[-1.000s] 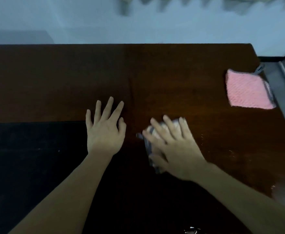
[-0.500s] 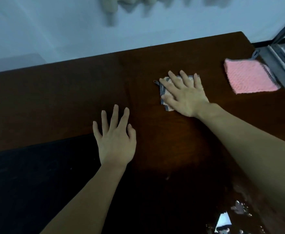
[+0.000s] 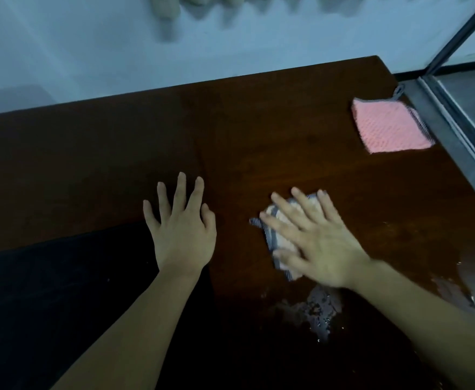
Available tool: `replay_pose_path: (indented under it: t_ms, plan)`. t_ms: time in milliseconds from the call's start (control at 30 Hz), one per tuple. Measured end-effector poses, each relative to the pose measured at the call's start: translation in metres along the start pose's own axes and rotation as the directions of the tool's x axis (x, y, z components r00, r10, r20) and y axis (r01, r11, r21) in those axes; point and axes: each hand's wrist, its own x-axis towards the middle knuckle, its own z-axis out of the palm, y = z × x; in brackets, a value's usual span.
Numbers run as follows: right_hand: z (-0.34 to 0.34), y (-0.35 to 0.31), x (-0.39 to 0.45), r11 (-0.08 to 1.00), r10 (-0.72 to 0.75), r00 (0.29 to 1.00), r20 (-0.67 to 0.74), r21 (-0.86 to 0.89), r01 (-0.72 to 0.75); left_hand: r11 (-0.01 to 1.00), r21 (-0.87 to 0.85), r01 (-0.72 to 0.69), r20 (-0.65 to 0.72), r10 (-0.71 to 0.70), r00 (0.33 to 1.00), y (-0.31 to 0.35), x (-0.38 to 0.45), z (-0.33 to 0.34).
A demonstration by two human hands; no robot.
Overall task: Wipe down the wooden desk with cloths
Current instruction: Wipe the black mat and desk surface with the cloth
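Cloth (image 3: 280, 235) lengthwise toward desk's (image 3: 259, 130) near-right

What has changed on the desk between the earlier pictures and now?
The right hand pushed the small cloth away across the wooden desk, then pulled it back near. The left hand stayed flat on the desk, and the pink cloth stayed at the far right corner.

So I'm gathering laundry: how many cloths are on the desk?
2: a pink cloth lying free near the far right corner, and a pale cloth under the right hand.
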Motion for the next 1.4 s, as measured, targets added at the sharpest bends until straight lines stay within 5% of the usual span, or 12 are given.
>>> replay_pose_path:
  t_ms: [300,667,1067,1400]
  plan:
    - [-0.044,0.079,0.111,0.961,0.274,0.961,0.026,0.03,-0.275,1.0,-0.009,0.003,-0.022,-0.003,1.0,0.001,0.0,0.001]
    - [0.002,0.039,-0.042,0.997,-0.08,0.996,0.045,0.018,0.079,0.999,0.004,-0.039,0.041,0.039,0.998,0.054,0.008,-0.014]
    - [-0.036,0.129,0.072,0.987,0.16,0.987,0.027,-0.025,-0.159,0.997,0.059,-0.042,0.048,0.039,0.998,0.102,0.009,0.021]
    - [0.002,0.094,-0.047,0.967,-0.249,0.965,0.079,-0.038,0.252,0.999,0.033,-0.04,0.018,0.04,0.999,0.101,0.006,0.02]
